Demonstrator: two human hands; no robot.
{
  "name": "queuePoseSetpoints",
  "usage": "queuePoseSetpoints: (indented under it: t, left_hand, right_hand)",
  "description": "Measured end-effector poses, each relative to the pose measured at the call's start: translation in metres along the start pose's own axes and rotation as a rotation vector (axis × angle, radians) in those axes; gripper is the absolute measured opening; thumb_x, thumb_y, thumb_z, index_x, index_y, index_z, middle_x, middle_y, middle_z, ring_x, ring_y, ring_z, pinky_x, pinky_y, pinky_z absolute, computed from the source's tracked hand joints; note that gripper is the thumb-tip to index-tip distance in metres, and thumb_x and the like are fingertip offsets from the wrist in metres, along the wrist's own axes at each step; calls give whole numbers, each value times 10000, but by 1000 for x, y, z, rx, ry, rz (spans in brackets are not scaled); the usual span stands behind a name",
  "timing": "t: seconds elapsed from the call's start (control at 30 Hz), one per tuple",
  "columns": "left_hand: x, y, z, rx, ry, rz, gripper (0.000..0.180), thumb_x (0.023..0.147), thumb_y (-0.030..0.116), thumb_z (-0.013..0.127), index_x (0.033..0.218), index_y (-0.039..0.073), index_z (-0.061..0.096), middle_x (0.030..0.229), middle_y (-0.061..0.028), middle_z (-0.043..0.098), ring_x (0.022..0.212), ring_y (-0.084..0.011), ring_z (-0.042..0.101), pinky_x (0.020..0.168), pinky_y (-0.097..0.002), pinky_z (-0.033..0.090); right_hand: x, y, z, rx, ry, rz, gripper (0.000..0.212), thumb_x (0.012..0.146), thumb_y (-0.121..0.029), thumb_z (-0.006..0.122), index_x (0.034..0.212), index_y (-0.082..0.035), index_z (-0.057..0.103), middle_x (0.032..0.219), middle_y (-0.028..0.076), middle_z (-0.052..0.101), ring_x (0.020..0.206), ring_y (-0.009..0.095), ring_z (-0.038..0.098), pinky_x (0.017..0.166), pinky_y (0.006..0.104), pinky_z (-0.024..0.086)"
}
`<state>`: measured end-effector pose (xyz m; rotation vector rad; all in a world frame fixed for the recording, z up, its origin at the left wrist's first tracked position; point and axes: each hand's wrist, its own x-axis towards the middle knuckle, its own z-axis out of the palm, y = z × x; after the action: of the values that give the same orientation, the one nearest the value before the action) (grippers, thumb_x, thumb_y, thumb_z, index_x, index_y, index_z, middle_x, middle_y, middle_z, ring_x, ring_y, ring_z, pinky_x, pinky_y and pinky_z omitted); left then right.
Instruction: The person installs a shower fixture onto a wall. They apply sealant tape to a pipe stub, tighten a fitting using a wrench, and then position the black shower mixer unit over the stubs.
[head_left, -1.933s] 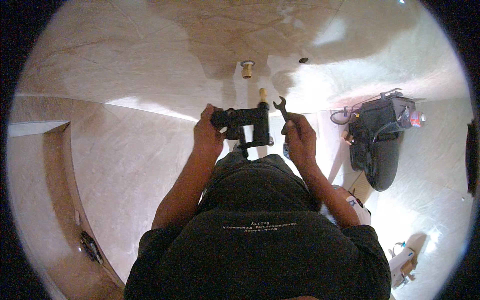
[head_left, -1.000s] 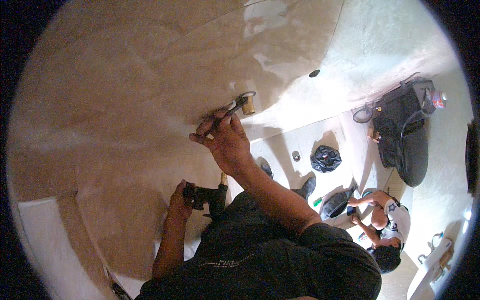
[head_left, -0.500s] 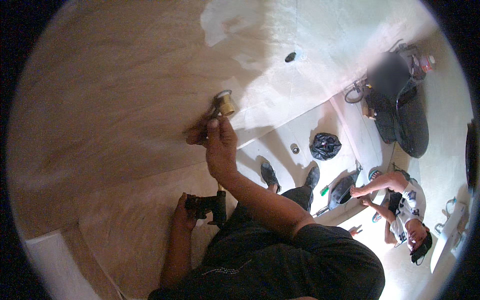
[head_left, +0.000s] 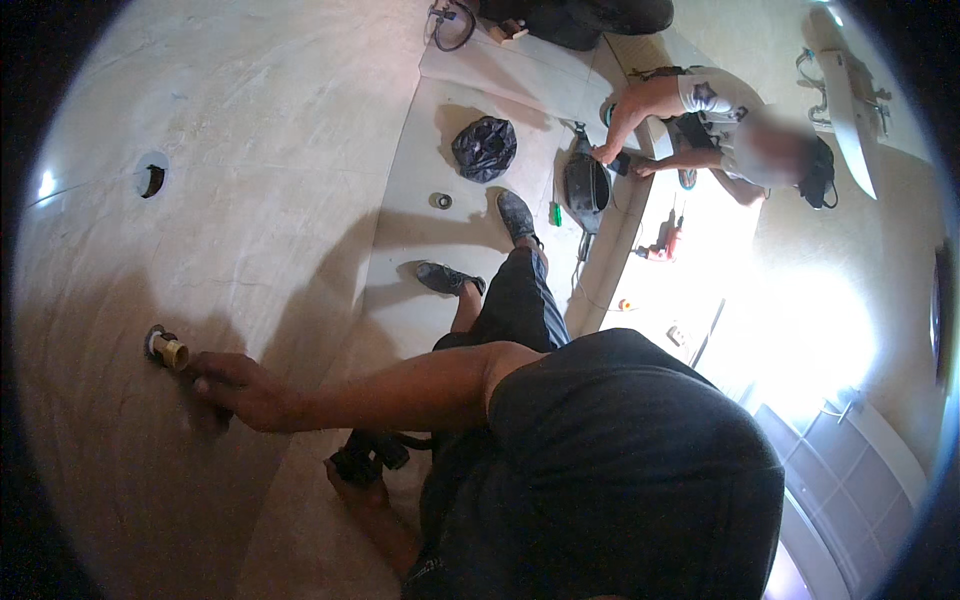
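Right hand [head_left: 232, 390] reaches to the wall, fingers curled together by the brass fitting [head_left: 170, 351] sticking out of the tile; whether they touch it or hold anything, can't tell. Left hand [head_left: 355, 480] low, fingers clamped on a black tap [head_left: 368, 455].

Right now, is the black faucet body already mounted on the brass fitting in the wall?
No, the brass fitting stands bare in the wall, and the black faucet body is held low in the left hand.
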<state>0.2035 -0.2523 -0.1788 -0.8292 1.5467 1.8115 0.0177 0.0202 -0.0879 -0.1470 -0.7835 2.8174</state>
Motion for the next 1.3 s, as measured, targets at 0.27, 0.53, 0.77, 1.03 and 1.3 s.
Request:
queuePoseSetpoints:
  t: [0.27,0.53,0.77,1.03,1.3]
  left_hand:
    - [-6,23,49,-272,168,-48,389,990,429,555,1146,74,586,1168,-131,604,1142,-312,555,1037,-592,381]
    - [-4,35,50,-290,165,-13,353,1010,363,538,1096,22,568,1130,-182,624,1097,-386,592,981,-547,483]
    - [-15,31,56,-429,357,14,390,1002,394,549,1070,9,561,1079,-208,638,1032,-398,636,945,-557,529]
    - [-23,19,64,-417,234,98,422,966,433,595,1030,16,600,1029,-226,678,977,-383,669,912,-527,555]
    - [-21,29,68,-548,92,43,444,931,457,639,985,18,676,1030,-236,694,1061,-383,656,947,-530,536]
  right_hand:
    - [7,5,-15,-54,-101,43,471,1018,-414,455,1170,22,549,915,113,647,751,214,609,754,409,525]
    - [2,37,-31,-117,3,131,201,1027,-260,515,981,-67,544,807,-7,550,696,101,494,621,287,431]
    - [7,-6,-44,-558,-132,129,148,1019,-140,481,927,-26,505,708,6,515,625,99,463,554,290,388]
    - [24,-151,-77,-1582,-262,-196,69,947,-110,562,911,-52,553,767,211,661,703,428,655,629,498,505]
    - [-18,-47,-79,-620,-233,324,290,1040,-310,492,937,-42,530,693,70,521,617,175,502,592,349,439]
